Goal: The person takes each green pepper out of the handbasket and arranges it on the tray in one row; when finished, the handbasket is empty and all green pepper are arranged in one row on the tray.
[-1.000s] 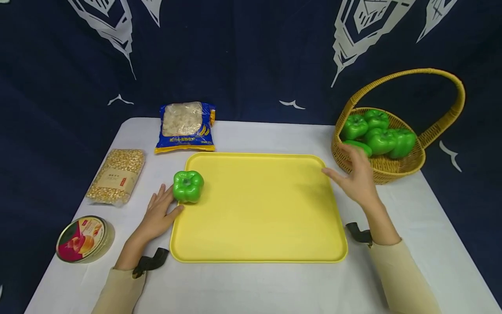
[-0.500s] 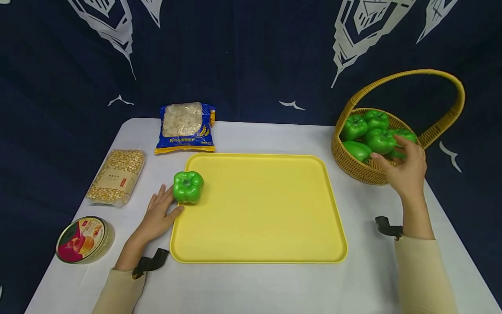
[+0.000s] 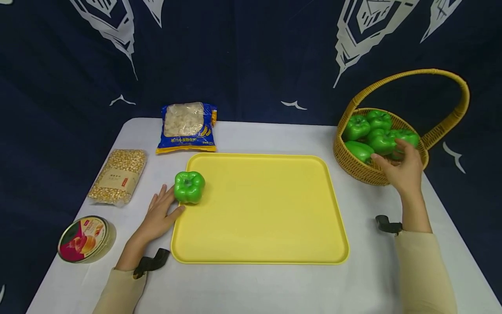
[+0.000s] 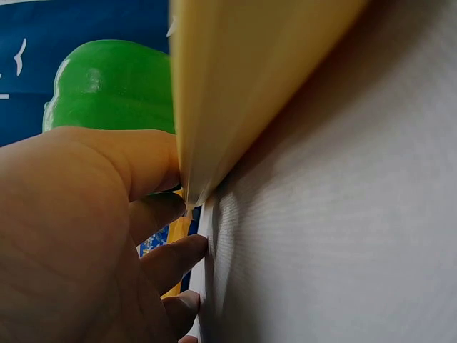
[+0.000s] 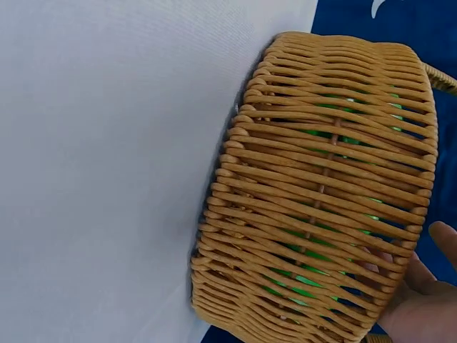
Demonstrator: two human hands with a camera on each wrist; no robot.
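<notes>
My left hand (image 3: 158,218) rests beside the yellow tray (image 3: 259,209), thumb and fingers at its left edge. Near those fingers a green bell pepper (image 3: 189,187) sits on the tray's left rim; it also shows above the thumb in the left wrist view. My right hand (image 3: 405,170) reaches over the front of the wicker basket (image 3: 362,172), its bent fingers holding the rightmost bell pepper (image 3: 408,137). That pepper is partly hidden by the hand. In the right wrist view, the basket wall (image 5: 314,186) hides most of the grip.
More green bell peppers (image 3: 357,127) lie in the basket, under its tall arched handle (image 3: 431,72). Behind the tray is a blue flour bag (image 3: 186,126). At the left stand a corn kernel pack (image 3: 119,174) and a round canned-fruit jar (image 3: 86,239).
My right hand has moved right, from above the basket's left front to the rightmost pepper, and has barely shifted in the last half second. The left hand stays in place.
</notes>
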